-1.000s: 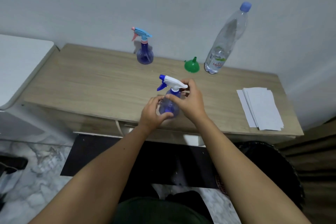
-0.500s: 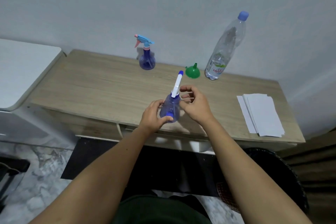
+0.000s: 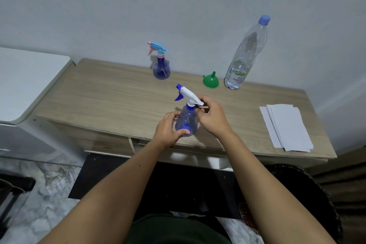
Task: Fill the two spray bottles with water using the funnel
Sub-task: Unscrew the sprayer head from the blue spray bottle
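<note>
A clear blue spray bottle (image 3: 187, 119) with a white and blue trigger head stands near the front edge of the wooden table (image 3: 111, 95). My left hand (image 3: 168, 129) grips its body from the left. My right hand (image 3: 211, 117) pinches the collar under the spray head, whose nozzle points left. A second blue spray bottle (image 3: 161, 66) with a light blue and pink head stands by the wall. A green funnel (image 3: 211, 81) lies mouth down beside a tall clear water bottle (image 3: 245, 55) with a blue cap.
A stack of white paper sheets (image 3: 287, 128) lies on the table's right side. A white cabinet (image 3: 23, 83) adjoins the table on the left. A dark round basket (image 3: 316, 194) sits on the floor at the right.
The spray head has turned: half a second ago its nozzle pointed away from me, now it points left again. My right hand has shifted on the collar; the left hand stays on the body.
</note>
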A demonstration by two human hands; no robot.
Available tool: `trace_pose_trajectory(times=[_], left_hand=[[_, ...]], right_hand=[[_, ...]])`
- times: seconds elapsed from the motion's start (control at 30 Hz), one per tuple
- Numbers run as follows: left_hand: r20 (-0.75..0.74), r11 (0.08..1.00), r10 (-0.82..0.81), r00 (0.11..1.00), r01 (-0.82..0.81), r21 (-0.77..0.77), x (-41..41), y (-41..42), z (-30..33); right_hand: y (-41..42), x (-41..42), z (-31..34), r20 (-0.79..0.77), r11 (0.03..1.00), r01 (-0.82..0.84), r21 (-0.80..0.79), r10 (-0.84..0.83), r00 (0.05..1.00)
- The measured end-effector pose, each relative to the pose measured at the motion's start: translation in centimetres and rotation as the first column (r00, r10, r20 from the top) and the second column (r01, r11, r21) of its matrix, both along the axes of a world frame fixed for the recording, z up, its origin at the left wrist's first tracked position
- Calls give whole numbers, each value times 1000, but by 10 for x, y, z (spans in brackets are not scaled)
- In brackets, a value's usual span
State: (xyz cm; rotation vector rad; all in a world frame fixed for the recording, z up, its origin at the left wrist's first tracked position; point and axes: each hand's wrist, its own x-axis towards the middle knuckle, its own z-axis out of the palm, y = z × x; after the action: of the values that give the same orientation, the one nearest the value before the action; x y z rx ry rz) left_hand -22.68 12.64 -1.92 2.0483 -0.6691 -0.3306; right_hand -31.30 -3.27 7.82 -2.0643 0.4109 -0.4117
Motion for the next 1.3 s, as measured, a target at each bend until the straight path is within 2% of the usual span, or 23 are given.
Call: trace_pose_trajectory(times=[0.13, 0.2, 0.4, 0.57, 0.7, 0.87, 0.93, 1.03, 1.3], left_hand=[[9, 1000, -3, 1000, 3, 18, 2, 0, -1], [11, 1000, -2, 1000, 2, 25, 2, -1, 1], [-37, 999, 16, 999, -15, 43, 0, -3, 3], [-64, 998, 21, 998, -17, 62, 0, -4, 4], [-75, 999, 35, 997, -32, 30, 0, -4, 3], [-122, 999, 35, 992, -38, -23, 0, -3, -2], [-136, 999, 37, 990, -42, -31, 0, -3, -2], [-133, 999, 38, 990, -43, -33, 0, -4, -1], [-119, 999, 46, 992, -48, -14, -2, -3, -1]], right_hand=[[11, 6, 2, 49, 994, 63, -89, -59, 997], [9, 8, 2, 38, 994, 83, -65, -81, 996], [2, 2, 4, -27, 1000, 2, -23, -2, 1000], [11, 7, 6, 6, 997, 80, 7, -80, 997], [8, 1, 8, 1, 998, 34, 52, -34, 999], [13, 4, 10, 75, 995, 64, -74, -58, 995], [14, 4, 13, 98, 995, 93, -40, -89, 991], [10, 5, 27, 144, 989, 113, 98, -127, 981], [-16, 7, 88, 345, 973, 118, 199, -183, 921]])
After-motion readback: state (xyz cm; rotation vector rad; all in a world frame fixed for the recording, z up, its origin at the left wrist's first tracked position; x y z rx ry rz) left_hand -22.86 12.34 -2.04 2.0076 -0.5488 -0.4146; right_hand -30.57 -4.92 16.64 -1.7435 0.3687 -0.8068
